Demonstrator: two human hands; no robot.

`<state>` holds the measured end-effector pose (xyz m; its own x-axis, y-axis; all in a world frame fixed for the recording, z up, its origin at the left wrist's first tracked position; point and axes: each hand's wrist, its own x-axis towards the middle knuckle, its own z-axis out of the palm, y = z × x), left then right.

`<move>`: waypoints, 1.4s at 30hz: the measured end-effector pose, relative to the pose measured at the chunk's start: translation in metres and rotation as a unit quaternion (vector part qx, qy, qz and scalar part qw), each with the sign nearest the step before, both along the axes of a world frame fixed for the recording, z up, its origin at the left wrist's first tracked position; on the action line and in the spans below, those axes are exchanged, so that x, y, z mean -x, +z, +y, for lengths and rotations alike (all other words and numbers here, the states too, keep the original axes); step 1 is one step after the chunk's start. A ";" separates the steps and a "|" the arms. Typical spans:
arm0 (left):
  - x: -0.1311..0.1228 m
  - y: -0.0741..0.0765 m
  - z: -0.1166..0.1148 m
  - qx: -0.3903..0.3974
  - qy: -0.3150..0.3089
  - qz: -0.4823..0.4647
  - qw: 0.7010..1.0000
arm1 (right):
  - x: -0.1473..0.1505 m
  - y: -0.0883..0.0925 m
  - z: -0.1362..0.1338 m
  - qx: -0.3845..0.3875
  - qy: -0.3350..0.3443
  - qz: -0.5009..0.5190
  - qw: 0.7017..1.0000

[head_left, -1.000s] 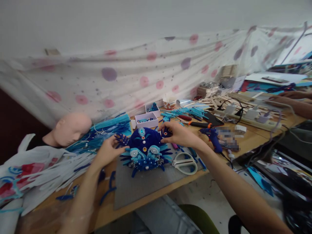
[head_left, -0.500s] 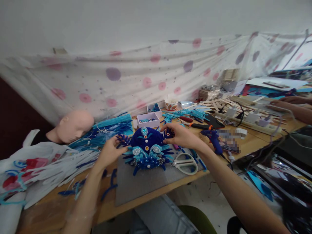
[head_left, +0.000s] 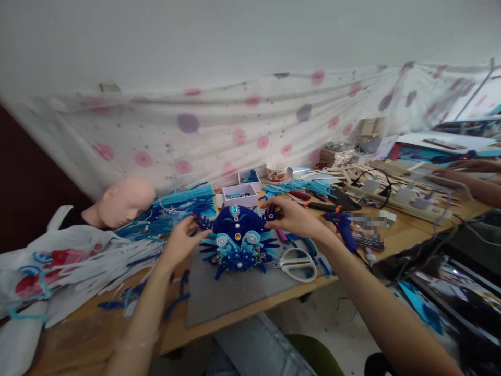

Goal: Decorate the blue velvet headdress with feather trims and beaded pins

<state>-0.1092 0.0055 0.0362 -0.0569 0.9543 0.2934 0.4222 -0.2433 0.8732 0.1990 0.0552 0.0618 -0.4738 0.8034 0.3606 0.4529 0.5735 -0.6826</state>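
Observation:
A dark-blue velvet headdress with pearls, gems and light-blue curled pieces sits on a grey mat. At its left side, my left hand has its thumb and fingers closed around a fringed dark-blue side piece. My right hand pinches the matching jewelled side piece on the other side. Part of each side piece is hidden behind my fingers. White-handled scissors lie on the mat just right of the headdress.
A mannequin head lies at the left near a plastic bag. White boxes of beads stand behind the headdress. To the right are a blue glue gun, a power strip and another person's hands.
The view has shifted slightly, so most things appear a little farther right or lower. Both hands stay at the headdress's side pieces, with only slight movement of the fingers.

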 end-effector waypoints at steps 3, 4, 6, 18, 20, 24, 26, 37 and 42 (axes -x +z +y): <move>0.002 -0.002 0.001 -0.016 0.015 0.000 1.000 | -0.003 0.000 0.003 0.014 0.007 0.025 1.000; 0.003 -0.002 0.001 -0.020 0.020 0.001 1.000 | -0.004 -0.001 0.004 0.021 0.011 0.035 0.999; 0.004 -0.001 0.002 -0.024 0.027 0.001 0.999 | -0.005 -0.001 0.006 0.036 0.020 0.056 0.998; -0.004 0.005 0.003 0.008 0.017 -0.041 0.999 | 0.008 -0.019 0.015 0.117 0.065 0.147 0.980; -0.003 0.005 0.003 0.014 -0.001 -0.049 0.999 | 0.008 -0.020 0.015 0.120 0.061 0.147 0.980; 0.000 0.003 0.004 0.024 -0.021 -0.067 0.997 | 0.007 -0.017 0.011 0.115 0.047 0.131 0.984; -0.001 0.000 0.005 0.025 -0.021 -0.079 0.996 | 0.007 -0.015 0.008 0.114 0.040 0.125 0.985; -0.007 -0.010 0.004 0.027 -0.013 -0.136 0.990 | 0.008 -0.022 -0.004 0.115 0.004 0.138 0.984; -0.012 -0.010 0.003 0.023 0.009 -0.157 0.987 | 0.008 -0.024 -0.009 0.108 -0.013 0.158 0.982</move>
